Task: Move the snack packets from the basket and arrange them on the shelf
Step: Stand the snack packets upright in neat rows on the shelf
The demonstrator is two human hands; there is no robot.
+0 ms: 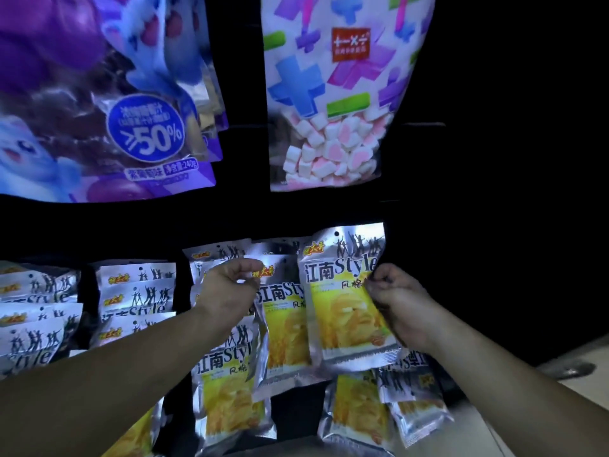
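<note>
Silver and yellow snack packets hang in columns on a dark shelf rack. My left hand pinches the top left of one packet in the middle column. My right hand grips the right edge of a second packet, held upright just right of the first and overlapping it. More of the same packets hang below my left forearm, and others hang lower right. The basket is out of sight.
Rows of the same silver packets fill the rack to the left. Above hang a large purple candy bag and a white marshmallow bag. The rack's right side is dark. A pale floor shows at the lower right.
</note>
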